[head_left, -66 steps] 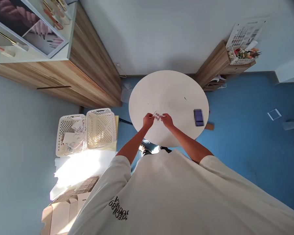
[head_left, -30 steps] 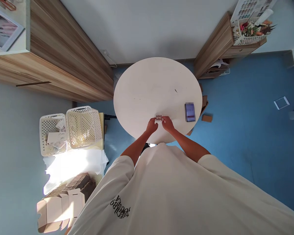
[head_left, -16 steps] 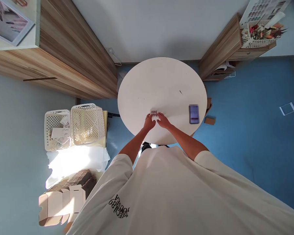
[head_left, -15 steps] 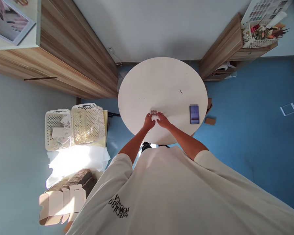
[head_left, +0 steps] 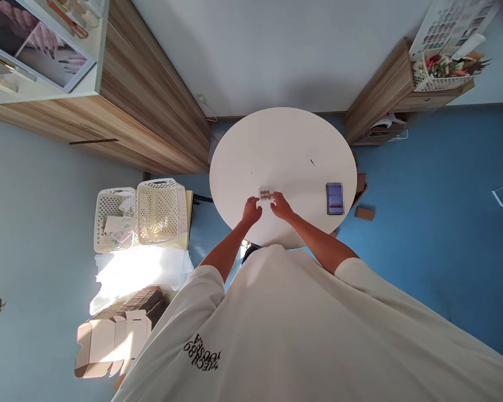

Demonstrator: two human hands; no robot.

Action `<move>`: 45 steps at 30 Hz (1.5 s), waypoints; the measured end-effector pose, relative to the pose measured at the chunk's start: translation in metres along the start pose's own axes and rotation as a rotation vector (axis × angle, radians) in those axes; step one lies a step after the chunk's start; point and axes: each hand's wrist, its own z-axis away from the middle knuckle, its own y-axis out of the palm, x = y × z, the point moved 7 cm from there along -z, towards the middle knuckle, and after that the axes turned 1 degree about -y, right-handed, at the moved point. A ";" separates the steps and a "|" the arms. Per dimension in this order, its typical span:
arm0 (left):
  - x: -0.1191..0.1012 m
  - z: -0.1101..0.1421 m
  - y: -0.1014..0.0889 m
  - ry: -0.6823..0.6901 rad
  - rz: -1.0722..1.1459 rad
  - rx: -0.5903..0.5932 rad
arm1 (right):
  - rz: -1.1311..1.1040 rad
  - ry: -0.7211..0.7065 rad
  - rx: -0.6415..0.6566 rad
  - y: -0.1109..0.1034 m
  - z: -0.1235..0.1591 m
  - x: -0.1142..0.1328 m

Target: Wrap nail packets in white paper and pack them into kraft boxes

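Note:
A small clear case with rows of small dark pinkish pieces, which look like press-on nails, lies flat on the round white table near its front. At the case's lower left corner is my left hand, thumb and fingers apart; whether a fingertip touches the case I cannot tell. My right hand reaches in from the other side. Its fingertips overlap the right edge of the case, and its thumb stands apart below them. Neither hand is visibly wrapped round the case.
A phone lies at the table's right. To the left are white perforated baskets, white sheets and cardboard boxes. Wooden cabinets flank the table, the right one bearing a basket of flowers.
My left hand has drawn a little left, off the case, so more of the case shows. The right hand stays by its right edge. The whole view has shifted slightly.

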 end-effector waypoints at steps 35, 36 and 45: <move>0.245 0.223 -0.159 -0.116 -0.207 -0.150 | 0.002 -0.117 0.096 0.278 0.157 0.146; 0.251 0.223 -0.163 -0.127 -0.249 -0.137 | 0.001 -0.119 0.097 0.281 0.156 0.147; 0.271 0.206 -0.173 -0.054 -0.417 0.036 | -0.013 -0.101 0.099 0.288 0.153 0.140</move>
